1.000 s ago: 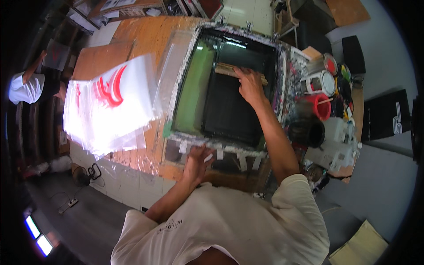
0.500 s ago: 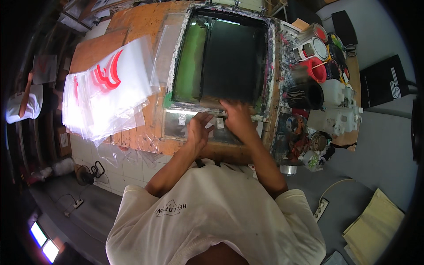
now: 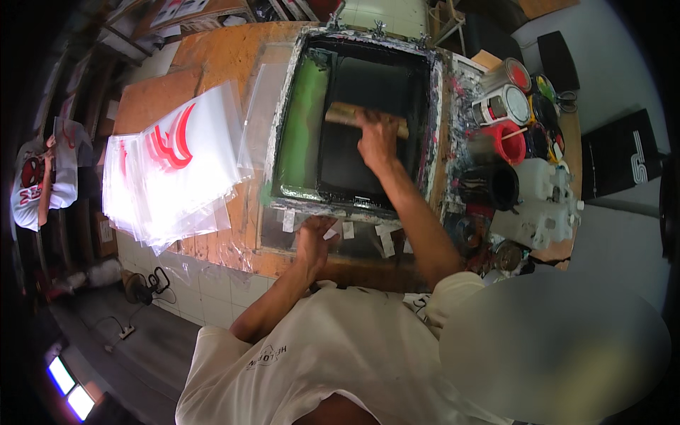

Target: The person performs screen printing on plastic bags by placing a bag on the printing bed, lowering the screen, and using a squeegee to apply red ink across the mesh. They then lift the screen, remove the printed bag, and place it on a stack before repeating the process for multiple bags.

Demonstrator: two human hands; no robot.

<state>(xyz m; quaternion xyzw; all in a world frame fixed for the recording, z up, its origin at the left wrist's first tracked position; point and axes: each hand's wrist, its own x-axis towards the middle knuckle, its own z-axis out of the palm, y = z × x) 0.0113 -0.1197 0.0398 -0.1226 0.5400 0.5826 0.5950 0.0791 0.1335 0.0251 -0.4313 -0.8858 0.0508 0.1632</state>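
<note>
A screen printing frame, crusted with paint, lies on the wooden table in front of me. Inside it, green mesh shows on the left and dark ink or mesh fills the rest. My right hand grips a wooden-handled squeegee, set crosswise over the dark area around its middle. The squeegee's blade is hidden. At the frame's near edge is my left hand, its fingertips curled against the rim and partly hidden. Pale tape pieces lie just below the rim.
Clear plastic bags with red prints are stacked at left. Paint cans, a red tub, a black container and translucent jugs crowd the right side. Another person stands far left. A blurred shape covers the lower right.
My right hand has pushed the squeegee away from the near end to about mid-frame. My left hand stays by the near rim. The view has shifted slightly, and a blurred shape has appeared lower right.
</note>
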